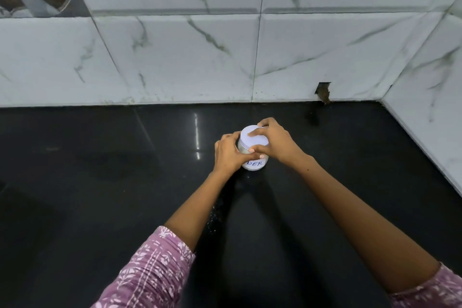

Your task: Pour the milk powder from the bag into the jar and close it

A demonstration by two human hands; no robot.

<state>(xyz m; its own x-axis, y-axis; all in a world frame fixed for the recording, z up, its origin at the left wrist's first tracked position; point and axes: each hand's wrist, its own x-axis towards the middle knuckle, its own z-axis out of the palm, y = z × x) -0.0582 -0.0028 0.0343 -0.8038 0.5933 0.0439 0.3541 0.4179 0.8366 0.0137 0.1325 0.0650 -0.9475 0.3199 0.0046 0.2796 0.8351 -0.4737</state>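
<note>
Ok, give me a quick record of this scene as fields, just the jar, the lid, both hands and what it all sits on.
jar: upright on the counter, white contents, label letters "DER" showing
lid: white, on top of the jar
left hand: wrapped round the jar's side
right hand: grip over the lid, fingers on its top and rim
counter: black, glossy, some white specks near the left forearm
wall: white marbled tiles
bag: not in view

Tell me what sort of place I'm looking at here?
Most likely a home kitchen: a polished black counter runs along marble-look wall tiles into a corner. Both hands are on a small hand-labelled jar, the left hand holding its body, the right hand on its white lid.
</note>
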